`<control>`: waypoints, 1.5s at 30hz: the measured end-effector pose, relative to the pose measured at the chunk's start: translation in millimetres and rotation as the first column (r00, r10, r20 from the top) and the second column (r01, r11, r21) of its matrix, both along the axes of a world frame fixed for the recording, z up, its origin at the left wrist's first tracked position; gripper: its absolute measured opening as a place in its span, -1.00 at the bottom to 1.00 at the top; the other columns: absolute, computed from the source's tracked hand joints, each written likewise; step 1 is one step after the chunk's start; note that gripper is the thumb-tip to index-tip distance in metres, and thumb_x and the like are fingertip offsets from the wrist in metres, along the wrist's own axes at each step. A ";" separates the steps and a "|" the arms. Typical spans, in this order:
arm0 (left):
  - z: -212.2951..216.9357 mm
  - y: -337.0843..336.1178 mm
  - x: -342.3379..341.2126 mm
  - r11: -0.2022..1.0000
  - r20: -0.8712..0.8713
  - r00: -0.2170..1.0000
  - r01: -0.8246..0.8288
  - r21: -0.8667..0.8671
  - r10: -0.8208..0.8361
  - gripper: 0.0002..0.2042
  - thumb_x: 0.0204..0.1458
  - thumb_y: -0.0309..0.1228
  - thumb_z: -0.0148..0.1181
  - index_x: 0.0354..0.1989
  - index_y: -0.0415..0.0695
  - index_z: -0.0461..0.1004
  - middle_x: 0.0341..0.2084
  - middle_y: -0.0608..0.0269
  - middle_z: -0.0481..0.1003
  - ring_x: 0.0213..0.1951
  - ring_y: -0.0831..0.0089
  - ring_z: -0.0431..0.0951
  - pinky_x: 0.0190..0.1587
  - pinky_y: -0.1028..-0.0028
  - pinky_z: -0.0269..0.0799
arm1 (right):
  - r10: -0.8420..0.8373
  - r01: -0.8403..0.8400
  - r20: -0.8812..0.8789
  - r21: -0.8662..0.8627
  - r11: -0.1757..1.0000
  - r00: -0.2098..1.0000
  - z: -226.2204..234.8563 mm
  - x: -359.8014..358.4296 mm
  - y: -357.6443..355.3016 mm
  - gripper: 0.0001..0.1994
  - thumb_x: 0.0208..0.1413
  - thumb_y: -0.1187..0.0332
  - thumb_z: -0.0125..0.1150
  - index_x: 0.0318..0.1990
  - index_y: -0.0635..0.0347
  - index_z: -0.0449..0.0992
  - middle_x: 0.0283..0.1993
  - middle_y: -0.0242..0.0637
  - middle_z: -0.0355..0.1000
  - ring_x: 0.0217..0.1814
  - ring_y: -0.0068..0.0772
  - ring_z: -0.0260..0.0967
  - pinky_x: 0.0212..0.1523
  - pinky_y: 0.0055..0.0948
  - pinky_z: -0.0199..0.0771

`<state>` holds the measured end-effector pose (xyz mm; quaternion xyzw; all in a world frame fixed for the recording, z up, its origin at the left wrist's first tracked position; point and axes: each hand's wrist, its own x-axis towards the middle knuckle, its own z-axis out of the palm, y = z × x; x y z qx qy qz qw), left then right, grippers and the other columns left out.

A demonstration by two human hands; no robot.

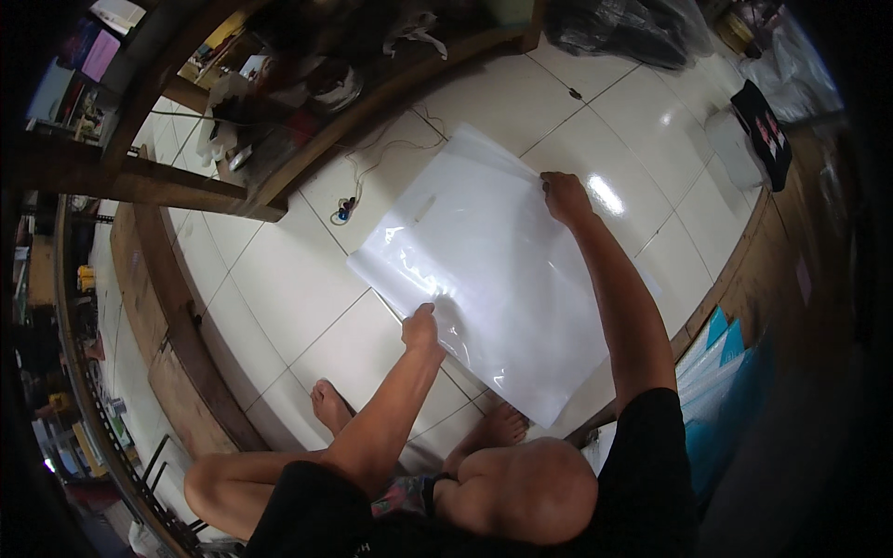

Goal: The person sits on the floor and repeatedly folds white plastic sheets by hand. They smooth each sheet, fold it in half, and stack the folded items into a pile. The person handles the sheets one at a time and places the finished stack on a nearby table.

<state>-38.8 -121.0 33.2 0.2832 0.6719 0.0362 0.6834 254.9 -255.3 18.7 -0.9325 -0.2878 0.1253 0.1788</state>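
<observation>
A large, glossy, whitish plastic sheet (pixel 502 270) is stretched at a slant over the tiled floor in front of me. My left hand (pixel 423 327) is closed on its near left edge, thumb on top. Farther out, my right hand (pixel 566 198) pinches the opposite edge near the upper right side. Light glints off creases beside the left hand. Whether the sheet is one layer or several I cannot tell. Its lower corner hangs close to my foot (pixel 502 425) and knee.
Wooden furniture legs and a low beam (pixel 372 98) stand at the far left. A thin cable with a small blue-black piece (pixel 344 209) lies on the tiles. Teal-and-white packages (pixel 716 363) are stacked at right, near a grey box (pixel 733 149). A dark plastic-wrapped bundle (pixel 628 33) sits at the back.
</observation>
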 end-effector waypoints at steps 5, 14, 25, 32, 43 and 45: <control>17.1 -0.7 -3.0 1.000 -0.007 1.000 -0.022 0.005 0.022 -0.46 0.02 -0.37 0.10 0.15 -0.38 0.16 0.00 -0.07 0.31 -0.08 0.08 0.45 -0.07 0.11 0.44 | -0.110 0.100 -0.214 -0.054 0.993 0.971 18.1 7.9 9.9 -0.81 0.08 0.38 0.03 -0.25 0.30 0.49 -0.18 0.05 0.47 -0.06 0.08 0.41 -0.04 -0.08 0.43; -12.8 16.2 -3.0 1.000 -0.003 1.000 0.008 0.003 -0.008 -0.46 0.01 -0.36 0.10 0.14 -0.40 0.18 0.05 -0.09 0.31 -0.02 0.09 0.44 -0.06 0.16 0.46 | 0.056 -0.060 -0.087 -0.049 0.997 0.995 -4.7 21.9 23.8 -0.72 0.05 0.35 -0.05 -0.19 0.30 0.51 -0.20 0.05 0.48 -0.07 0.07 0.42 0.02 -0.12 0.39; -12.0 53.9 -28.6 0.799 -0.300 0.922 0.368 0.477 -0.245 -0.44 -0.01 -0.26 0.17 0.06 -0.48 0.26 0.01 -0.26 0.33 0.01 0.01 0.39 0.09 0.32 0.28 | -0.183 0.190 -0.053 0.195 0.962 0.982 18.4 -5.1 1.3 -0.63 0.10 0.29 0.10 0.00 0.37 0.39 -0.05 0.05 0.41 0.06 0.02 0.35 0.09 -0.17 0.34; -6.7 157.9 85.7 -0.402 -0.649 0.526 0.515 0.757 -0.550 -0.43 -0.05 -0.23 0.19 0.05 -0.42 0.29 -0.05 -0.27 0.36 0.04 -0.10 0.32 0.15 0.15 0.18 | -0.761 0.721 -0.011 0.328 0.610 0.649 45.7 -166.2 -167.1 -0.51 0.02 0.28 0.23 0.03 0.46 0.35 -0.06 0.10 0.42 0.01 -0.12 0.40 0.03 -0.30 0.36; -31.8 149.3 157.5 -0.618 -0.885 -0.072 0.742 0.260 -0.460 -0.53 -0.13 -0.23 0.22 -0.11 -0.35 0.39 -0.13 -0.20 0.42 -0.07 -0.02 0.48 0.03 0.22 0.40 | -0.844 0.864 -0.327 -0.131 0.486 0.425 12.7 -260.6 -180.2 -0.62 0.01 0.16 0.17 -0.27 0.43 0.46 -0.33 0.11 0.46 -0.23 -0.02 0.44 -0.18 -0.21 0.39; -21.3 137.8 157.6 -0.587 -0.887 -0.049 0.766 0.261 -0.459 -0.55 -0.13 -0.24 0.22 -0.14 -0.34 0.40 -0.15 -0.18 0.43 -0.09 -0.01 0.49 0.01 0.22 0.42 | -0.847 0.855 -0.326 -0.171 0.490 0.420 18.5 -260.3 -180.0 -0.63 -0.01 0.20 0.15 -0.29 0.46 0.46 -0.24 0.22 0.45 -0.14 0.18 0.41 -0.10 -0.11 0.37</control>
